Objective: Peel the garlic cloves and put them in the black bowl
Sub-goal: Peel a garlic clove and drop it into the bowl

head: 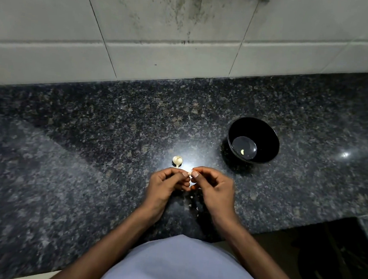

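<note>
1. Both hands are up over the dark speckled granite table [90,154], meeting in the middle, just above the surface.
2. The left hand [164,186] and right hand [213,190] have their fingers curled in, pinching a small pale garlic clove [190,173] between thumbs and fingertips. It's mostly hidden, so I can't tell how much skin is on it.
3. The round glossy black bowl [268,132] sits on the table off to the right and a bit further back, well apart from the hands. One small peeled yellowish clove [242,152] lies at the bottom.
4. A small white garlic bulb with a short stem [177,160] rests on the table just beyond the left hand, right by a bright light reflection.
5. A few tiny pale peel scraps [192,203] lie on the table under the hands.
6. White tiled wall [163,50] at the back, pretty grimy near the top.
</note>
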